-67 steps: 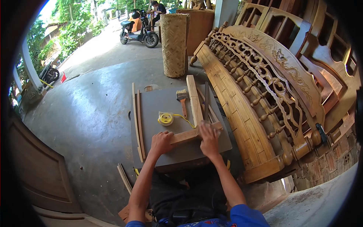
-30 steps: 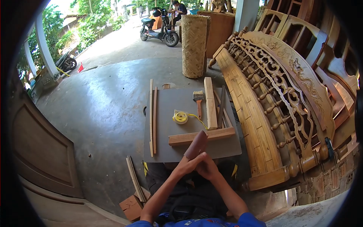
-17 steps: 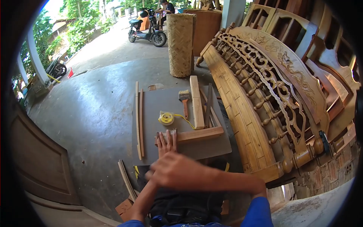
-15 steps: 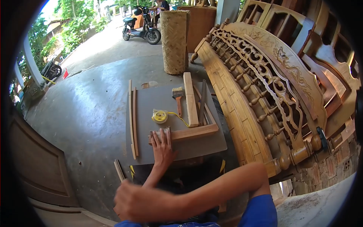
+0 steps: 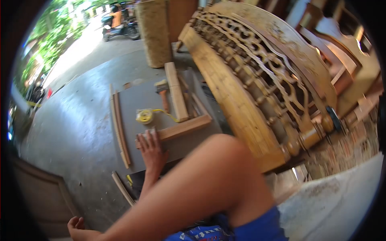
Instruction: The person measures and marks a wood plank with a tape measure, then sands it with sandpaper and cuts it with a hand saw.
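My left hand (image 5: 152, 150) lies over the left end of a short wooden bar (image 5: 185, 127), its fingers stretched out across the wood. Something greyish shows by its fingertips, too blurred to name. My right arm crosses low in front of me, and my right hand (image 5: 82, 231) is at the bottom left edge. A couple of its fingertips look bent, but most of the hand is cut off. A yellow tape measure (image 5: 144, 116) with its tape partly out lies beyond the bar. Near it are a paintbrush (image 5: 163, 96) and a thicker wooden block (image 5: 176, 92).
Thin wooden strips (image 5: 119, 124) lie along the left side of the grey work board (image 5: 134, 96). A carved wooden bed panel (image 5: 241, 96) leans at right. On the left is a brown wooden panel (image 5: 38, 197). A woven roll (image 5: 155, 36) and a motorbike (image 5: 120, 26) stand farther back.
My right hand has moved down and left, toward the frame's edge. The view has shifted, so the board and bed panel appear farther left. My left hand stays on the bar.
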The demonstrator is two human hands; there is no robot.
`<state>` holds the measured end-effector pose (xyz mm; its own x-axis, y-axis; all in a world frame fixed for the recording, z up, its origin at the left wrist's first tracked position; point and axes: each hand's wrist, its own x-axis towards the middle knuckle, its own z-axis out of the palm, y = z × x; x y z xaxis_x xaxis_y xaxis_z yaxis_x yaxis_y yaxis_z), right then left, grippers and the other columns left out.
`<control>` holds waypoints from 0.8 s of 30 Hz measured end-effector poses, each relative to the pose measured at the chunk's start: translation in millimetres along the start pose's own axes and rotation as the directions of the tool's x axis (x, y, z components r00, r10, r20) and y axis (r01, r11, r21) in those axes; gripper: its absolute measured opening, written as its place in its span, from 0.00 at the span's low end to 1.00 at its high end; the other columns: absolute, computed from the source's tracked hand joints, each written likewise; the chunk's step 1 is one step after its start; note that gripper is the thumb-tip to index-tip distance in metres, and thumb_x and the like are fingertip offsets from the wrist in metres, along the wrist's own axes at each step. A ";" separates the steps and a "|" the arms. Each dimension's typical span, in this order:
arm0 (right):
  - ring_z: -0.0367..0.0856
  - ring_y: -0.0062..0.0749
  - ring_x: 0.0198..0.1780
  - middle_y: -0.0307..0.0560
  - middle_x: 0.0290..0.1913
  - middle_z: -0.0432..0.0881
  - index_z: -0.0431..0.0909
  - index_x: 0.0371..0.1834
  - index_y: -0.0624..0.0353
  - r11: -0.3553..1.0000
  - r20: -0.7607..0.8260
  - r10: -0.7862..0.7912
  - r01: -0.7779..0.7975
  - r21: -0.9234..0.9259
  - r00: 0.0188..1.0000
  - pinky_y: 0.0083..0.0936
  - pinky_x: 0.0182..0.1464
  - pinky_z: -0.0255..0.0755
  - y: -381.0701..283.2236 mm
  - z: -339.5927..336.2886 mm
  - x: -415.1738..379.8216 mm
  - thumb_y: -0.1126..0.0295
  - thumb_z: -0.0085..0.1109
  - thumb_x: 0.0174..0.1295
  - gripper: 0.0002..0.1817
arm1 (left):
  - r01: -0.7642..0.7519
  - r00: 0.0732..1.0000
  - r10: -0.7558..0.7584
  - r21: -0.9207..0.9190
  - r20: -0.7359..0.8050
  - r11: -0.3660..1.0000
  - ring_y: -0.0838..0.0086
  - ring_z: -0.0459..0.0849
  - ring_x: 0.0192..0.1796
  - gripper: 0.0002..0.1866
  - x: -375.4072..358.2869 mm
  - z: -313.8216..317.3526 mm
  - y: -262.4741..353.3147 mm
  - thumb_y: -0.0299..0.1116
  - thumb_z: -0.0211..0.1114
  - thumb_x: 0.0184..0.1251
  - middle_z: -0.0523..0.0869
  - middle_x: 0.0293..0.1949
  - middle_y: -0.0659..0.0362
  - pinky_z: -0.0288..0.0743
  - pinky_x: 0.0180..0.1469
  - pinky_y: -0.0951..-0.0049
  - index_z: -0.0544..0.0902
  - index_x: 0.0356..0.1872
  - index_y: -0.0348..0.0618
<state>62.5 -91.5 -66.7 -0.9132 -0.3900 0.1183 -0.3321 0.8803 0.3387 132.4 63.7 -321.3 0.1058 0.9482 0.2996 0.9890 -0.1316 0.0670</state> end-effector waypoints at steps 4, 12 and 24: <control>0.79 0.33 0.35 0.40 0.32 0.80 0.79 0.33 0.54 0.998 0.045 0.040 -0.042 0.049 0.998 0.33 0.40 0.70 28.1 15.8 20.9 0.65 0.54 0.51 0.09 | -0.056 0.998 0.056 0.016 -0.019 0.998 0.40 0.49 0.68 0.52 1.3 0.4 7.7 0.47 0.72 0.41 0.56 0.65 0.42 0.41 0.68 0.45 0.53 0.67 0.40; 0.80 0.31 0.35 0.39 0.32 0.81 0.80 0.32 0.52 0.997 0.081 -0.064 0.060 0.055 0.995 0.31 0.39 0.70 39.9 13.4 48.4 0.65 0.56 0.49 0.08 | -0.061 0.997 0.064 0.091 -0.030 0.994 0.39 0.49 0.68 0.51 3.3 1.1 0.0 0.48 0.69 0.46 0.56 0.65 0.42 0.43 0.67 0.46 0.50 0.69 0.40; 0.80 0.28 0.35 0.37 0.32 0.82 0.82 0.30 0.50 0.977 0.253 -0.070 0.015 0.213 0.965 0.28 0.37 0.70 29.4 45.4 5.9 0.66 0.59 0.45 0.08 | -0.018 0.996 0.024 0.074 -0.087 0.997 0.38 0.48 0.68 0.53 -0.1 16.9 -4.6 0.56 0.67 0.44 0.55 0.65 0.41 0.44 0.67 0.44 0.50 0.69 0.43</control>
<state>36.6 -55.7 -98.5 -0.9178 -0.3694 -0.1456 -0.3883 0.9118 0.1339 129.6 69.1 -337.7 0.1201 0.9159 0.3830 0.9919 -0.1265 -0.0087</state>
